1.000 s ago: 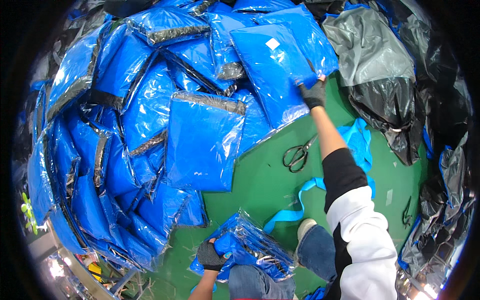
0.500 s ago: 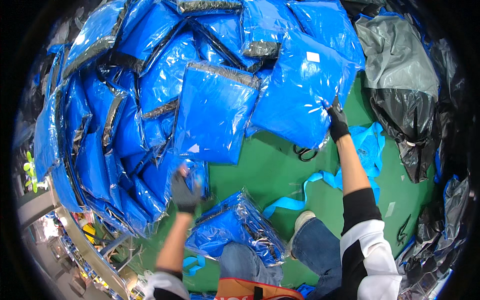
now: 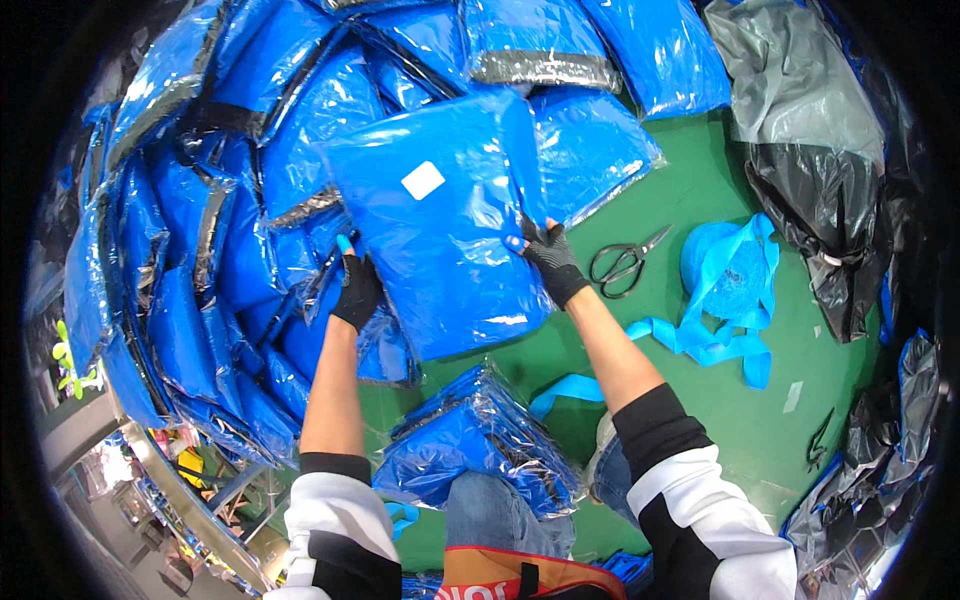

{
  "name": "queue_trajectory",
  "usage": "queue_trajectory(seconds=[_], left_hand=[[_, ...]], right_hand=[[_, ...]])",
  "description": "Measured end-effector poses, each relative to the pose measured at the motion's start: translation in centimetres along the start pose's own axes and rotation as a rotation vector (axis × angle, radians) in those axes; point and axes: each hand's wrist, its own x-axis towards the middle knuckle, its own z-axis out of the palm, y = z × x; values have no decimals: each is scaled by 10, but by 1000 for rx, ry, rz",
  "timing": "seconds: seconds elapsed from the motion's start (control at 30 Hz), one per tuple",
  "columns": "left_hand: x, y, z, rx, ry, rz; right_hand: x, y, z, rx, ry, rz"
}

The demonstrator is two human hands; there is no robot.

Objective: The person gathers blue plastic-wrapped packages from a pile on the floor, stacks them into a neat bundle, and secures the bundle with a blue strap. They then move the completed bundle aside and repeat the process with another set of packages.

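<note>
A flat blue package in clear plastic [image 3: 450, 270], with a white label near its upper left, is held level between my hands. My right hand [image 3: 555, 265], in a dark fingerless glove, grips its right edge with the thumb on top. At the left edge my left hand [image 3: 358, 290], gloved the same way, is closed against the side; some of its fingers are hidden. Below, a small stack of blue wrapped packages [image 3: 470, 440] lies by my knee. Another blue package [image 3: 595, 150] lies just beyond the held one.
A big heap of blue wrapped packages [image 3: 180, 300] fills the left and far side. On the green floor [image 3: 690, 420] lie black-handled scissors [image 3: 620, 268], a roll of light blue strap [image 3: 725, 270] and a second dark tool [image 3: 820, 440]. Grey and black plastic bags [image 3: 810, 170] line the right.
The labelled package has come left and nearer, over the package that lay there. My left hand has moved up to its left edge. The scissors, partly covered before, now show fully.
</note>
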Motion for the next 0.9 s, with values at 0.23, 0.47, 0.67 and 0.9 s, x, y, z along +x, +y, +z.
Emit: queue_trajectory(seconds=[0.23,0.47,0.67,0.9], left_hand=[[45,-4,-14,772,164,50],[-6,47,61,412,263,35],[-163,127,128,229,372,17],[-351,35,64,102,429,251]], right_hand=[[2,-9,-1,-386,-89,47],[-32,-73,3,-420,-359,-179],[-90,-142,46,-516,-478,-446],[-221,-140,88,-861,-597,-373]])
